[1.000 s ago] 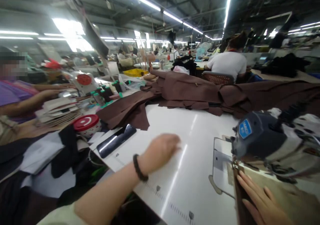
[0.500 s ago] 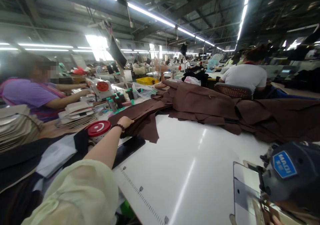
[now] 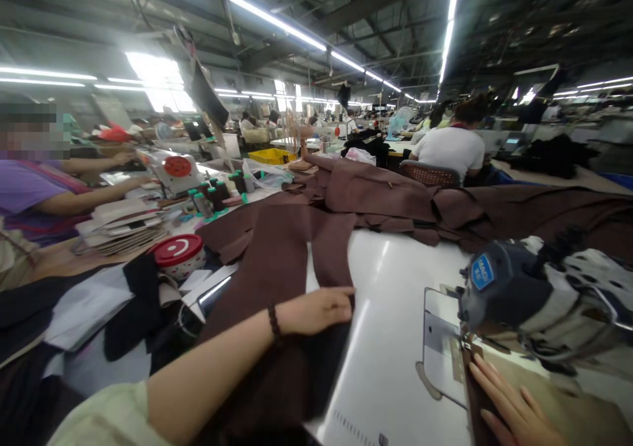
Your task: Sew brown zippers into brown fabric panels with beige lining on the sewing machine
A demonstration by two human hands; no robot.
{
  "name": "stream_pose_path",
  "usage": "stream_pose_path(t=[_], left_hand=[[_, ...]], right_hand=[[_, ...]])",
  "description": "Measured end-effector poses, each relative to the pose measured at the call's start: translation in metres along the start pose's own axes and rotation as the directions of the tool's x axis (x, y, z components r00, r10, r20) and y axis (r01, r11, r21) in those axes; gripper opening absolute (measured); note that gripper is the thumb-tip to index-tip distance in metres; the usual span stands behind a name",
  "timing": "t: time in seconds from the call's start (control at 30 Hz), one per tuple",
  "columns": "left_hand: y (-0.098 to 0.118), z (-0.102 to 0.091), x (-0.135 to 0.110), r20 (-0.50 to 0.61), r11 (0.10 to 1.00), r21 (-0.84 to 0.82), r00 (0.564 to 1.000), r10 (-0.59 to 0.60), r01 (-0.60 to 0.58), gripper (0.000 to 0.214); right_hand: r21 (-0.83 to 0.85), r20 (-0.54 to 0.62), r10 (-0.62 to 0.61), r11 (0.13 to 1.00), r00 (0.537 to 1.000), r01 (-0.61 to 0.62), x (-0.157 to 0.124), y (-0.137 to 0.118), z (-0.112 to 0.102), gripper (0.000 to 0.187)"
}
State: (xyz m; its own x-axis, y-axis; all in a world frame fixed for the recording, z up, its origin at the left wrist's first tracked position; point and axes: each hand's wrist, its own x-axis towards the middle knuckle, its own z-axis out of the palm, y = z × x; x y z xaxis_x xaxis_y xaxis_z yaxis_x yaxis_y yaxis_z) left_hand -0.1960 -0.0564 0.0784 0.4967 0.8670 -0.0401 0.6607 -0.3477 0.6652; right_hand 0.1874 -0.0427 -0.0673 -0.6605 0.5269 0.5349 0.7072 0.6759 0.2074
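Observation:
My left hand, a beaded bracelet at its wrist, is closed on the edge of a brown fabric panel. The panel spreads over the left part of the white tabletop and hangs past its front edge. At the lower right, my right hand lies flat with fingers stretched, pressing a narrow brown fabric piece beside the needle area of a dark sewing machine. A metal plate is set into the table left of the needle.
A long heap of brown fabric lies along the table's back. To the left are a red-lidded tub, thread spools and dark and pale cloth. One co-worker sits left at another machine; another sits ahead.
My left hand has come back toward me and right, drawing a brown panel off the pile over the tabletop. The view has swung right, showing more of my right hand and the machine.

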Motion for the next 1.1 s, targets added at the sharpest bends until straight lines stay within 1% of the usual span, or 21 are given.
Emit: stream_pose_path(t=[0.03, 0.07, 0.13, 0.2, 0.23, 0.3, 0.33, 0.37, 0.4, 0.43, 0.5, 0.53, 0.6, 0.63, 0.7, 0.73, 0.8, 0.87, 0.9, 1.0, 1.1], left_hand=[[0.009, 0.023, -0.002, 0.106, 0.997, -0.047, 0.992, 0.073, -0.069, 0.047], [0.016, 0.044, -0.004, 0.185, 0.993, -0.059, 0.976, 0.114, -0.105, 0.049], [0.025, 0.074, -0.007, 0.228, 0.985, -0.052, 0.958, 0.174, -0.167, 0.049], [0.029, 0.089, -0.004, 0.232, 0.967, -0.005, 0.94, 0.251, -0.257, 0.052], [0.03, 0.092, 0.0, 0.247, 0.95, 0.021, 0.922, 0.299, -0.313, 0.056], [0.03, 0.092, 0.012, 0.309, 0.907, 0.071, 0.874, 0.375, -0.414, 0.063], [0.031, 0.09, 0.018, 0.351, 0.889, 0.095, 0.851, 0.391, -0.448, 0.064], [0.032, 0.089, 0.024, 0.384, 0.876, 0.129, 0.838, 0.388, -0.465, 0.064], [0.035, 0.088, 0.028, 0.401, 0.867, 0.175, 0.838, 0.37, -0.466, 0.064], [0.039, 0.089, 0.03, 0.397, 0.86, 0.229, 0.851, 0.345, -0.455, 0.065], [0.048, 0.095, 0.027, 0.344, 0.855, 0.321, 0.891, 0.296, -0.407, 0.073], [0.052, 0.101, 0.022, 0.328, 0.856, 0.338, 0.901, 0.282, -0.391, 0.081], [0.058, 0.115, 0.011, 0.351, 0.859, 0.332, 0.897, 0.27, -0.389, 0.089], [0.059, 0.121, 0.006, 0.374, 0.862, 0.323, 0.889, 0.263, -0.39, 0.089], [0.058, 0.131, -0.001, 0.415, 0.873, 0.293, 0.875, 0.251, -0.389, 0.082], [0.058, 0.132, -0.002, 0.426, 0.884, 0.273, 0.871, 0.243, -0.38, 0.077], [0.057, 0.128, 0.001, 0.431, 0.916, 0.206, 0.872, 0.232, -0.345, 0.061], [0.06, 0.116, 0.008, 0.395, 0.957, 0.106, 0.895, 0.208, -0.27, 0.047], [0.063, 0.11, 0.014, 0.368, 0.972, 0.052, 0.909, 0.196, -0.231, 0.043], [0.076, 0.098, 0.036, 0.311, 0.983, -0.038, 0.933, 0.181, -0.179, 0.043], [0.085, 0.104, 0.061, 0.331, 0.985, 0.004, 0.93, 0.163, -0.174, 0.044]], right_hand=[[-0.004, 0.014, 0.021, 1.0, 1.0, -0.021, 0.003, -0.003, -0.006, 0.057], [0.007, 0.038, 0.057, 0.998, 0.998, -0.057, 0.006, -0.007, -0.01, 0.054], [0.068, 0.126, 0.157, 0.984, 0.98, -0.166, 0.01, -0.014, -0.018, 0.048], [0.147, 0.25, 0.249, 0.945, 0.936, -0.291, 0.014, -0.02, -0.025, 0.046], [0.178, 0.303, 0.281, 0.922, 0.91, -0.344, 0.016, -0.021, -0.029, 0.046], [0.22, 0.38, 0.305, 0.887, 0.873, -0.406, 0.021, -0.023, -0.037, 0.046], [0.234, 0.411, 0.309, 0.873, 0.857, -0.427, 0.024, -0.024, -0.041, 0.046], [0.245, 0.443, 0.306, 0.863, 0.842, -0.443, 0.028, -0.024, -0.045, 0.046], [0.25, 0.471, 0.308, 0.852, 0.826, -0.461, 0.03, -0.024, -0.049, 0.046], [0.252, 0.494, 0.311, 0.843, 0.812, -0.476, 0.033, -0.024, -0.052, 0.046], [0.253, 0.522, 0.315, 0.83, 0.793, -0.497, 0.036, -0.025, -0.056, 0.046], [0.253, 0.527, 0.317, 0.827, 0.788, -0.502, 0.037, -0.025, -0.058, 0.047], [0.255, 0.526, 0.32, 0.825, 0.788, -0.505, 0.037, -0.025, -0.059, 0.047], [0.256, 0.523, 0.322, 0.824, 0.789, -0.505, 0.037, -0.025, -0.06, 0.047], [0.263, 0.515, 0.323, 0.822, 0.794, -0.505, 0.037, -0.025, -0.06, 0.047], [0.268, 0.509, 0.322, 0.822, 0.798, -0.503, 0.037, -0.024, -0.061, 0.047], [0.273, 0.503, 0.321, 0.822, 0.802, -0.5, 0.037, -0.024, -0.06, 0.047], [0.268, 0.51, 0.316, 0.826, 0.8, -0.497, 0.038, -0.024, -0.06, 0.047], [0.261, 0.515, 0.316, 0.827, 0.797, -0.497, 0.038, -0.024, -0.059, 0.047], [0.255, 0.54, 0.295, 0.835, 0.788, -0.487, 0.036, -0.022, -0.058, 0.049], [0.309, 0.542, 0.231, 0.839, 0.808, -0.447, 0.03, -0.018, -0.057, 0.055]])
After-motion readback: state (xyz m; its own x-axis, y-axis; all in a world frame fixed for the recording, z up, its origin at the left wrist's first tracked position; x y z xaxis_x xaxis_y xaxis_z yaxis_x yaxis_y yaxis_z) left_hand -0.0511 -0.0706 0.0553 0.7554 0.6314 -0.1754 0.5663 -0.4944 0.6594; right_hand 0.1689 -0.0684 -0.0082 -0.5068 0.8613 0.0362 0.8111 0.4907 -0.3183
